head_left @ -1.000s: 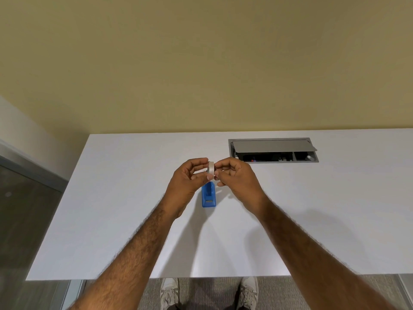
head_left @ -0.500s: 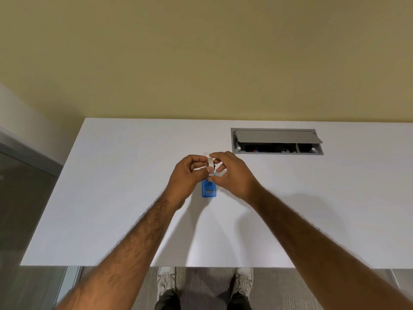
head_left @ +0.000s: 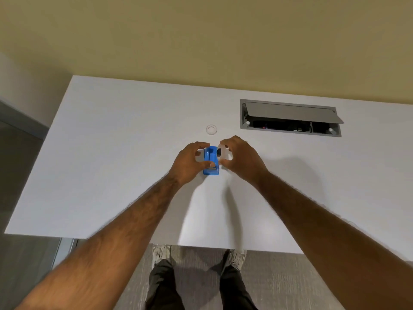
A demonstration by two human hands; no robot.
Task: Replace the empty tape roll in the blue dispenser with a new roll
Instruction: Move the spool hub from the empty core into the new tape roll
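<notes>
A: What is seen to differ from half a second ago?

B: A small white ring (head_left: 211, 129) is now seen lying flat on the white table (head_left: 111, 153), beyond the fingertips and apart from them; it could not be made out earlier. The hands, then pressed together over one white piece, have been parted and brought down to either side of the blue dispenser (head_left: 211, 161).

A: How are the fingers set?

B: The left hand (head_left: 190, 163) is curled around the dispenser's left side, thumb laid across its front; a white piece (head_left: 199, 155) is seen under its fingers. The right hand (head_left: 240, 159) is closed on a white tape roll (head_left: 224, 153), held on edge just beside the dispenser's right side.

A: Materials and shapes?

B: The dispenser is glossy blue plastic, boxy, standing on the matte table. The roll is a pale, smooth ring with a dark centre. Past the right hand's fingertips, a grey rectangular cable hatch (head_left: 290, 118) is set into the table, its flap raised.
</notes>
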